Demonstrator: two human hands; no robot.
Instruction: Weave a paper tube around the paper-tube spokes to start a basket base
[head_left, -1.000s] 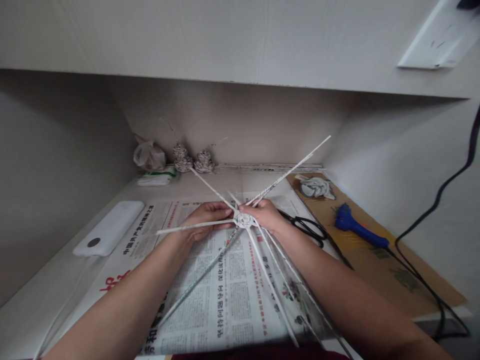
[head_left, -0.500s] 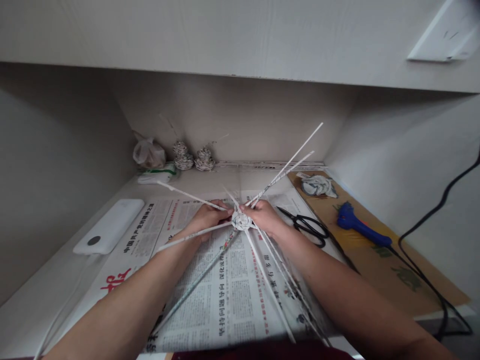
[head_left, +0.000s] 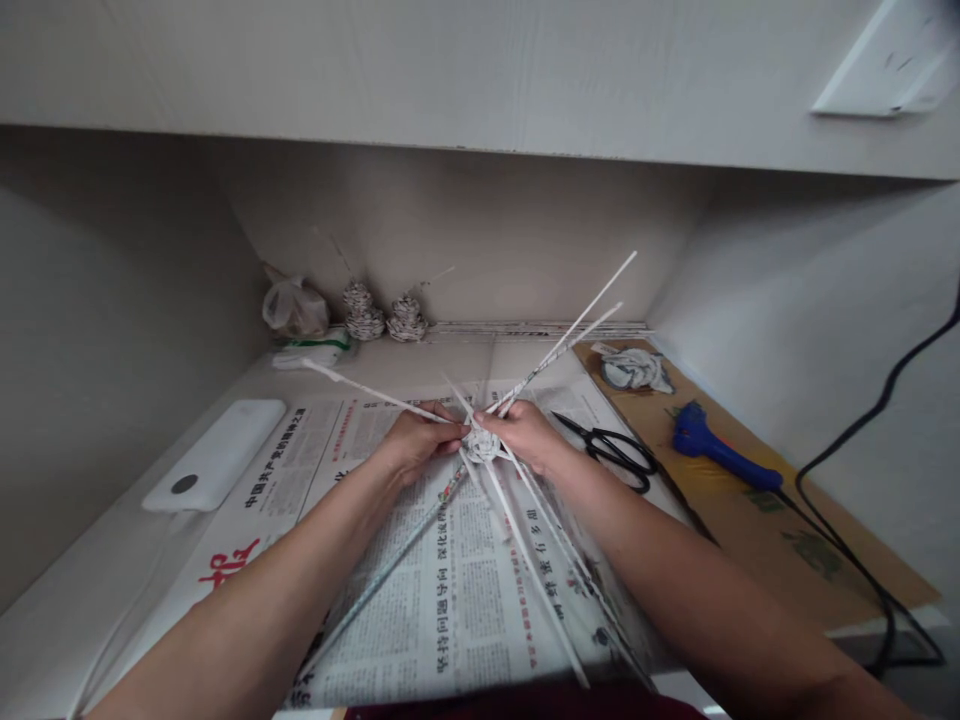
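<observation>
A small round weave of rolled newspaper strips (head_left: 484, 446) is held above the newspaper sheet (head_left: 405, 600), its long paper strips fanning out in several directions. My left hand (head_left: 426, 440) pinches its left edge, thumb toward the centre. On the other side, my right hand (head_left: 527, 434) grips the right edge with thumb and fingers closed. Two pale strips (head_left: 581, 325) rise to the upper right past the right hand. Other strips hang toward me, and a bluish one (head_left: 375, 580) slants to the lower left. The fingertips beneath the weave are partly hidden.
Black scissors (head_left: 619, 455) lie right of my right hand. A blue glue gun (head_left: 720, 452) with a black cable rests on cardboard (head_left: 750, 530). A white device (head_left: 216, 455) stands left. Woven gourd-like pieces (head_left: 364, 312) and a plastic bag (head_left: 295, 307) are at the back, beneath an overhanging panel (head_left: 465, 80).
One strip that pointed left across my left forearm has swung down and now points toward me, slightly blurred. Both hands keep hold of the weave in nearly the same place.
</observation>
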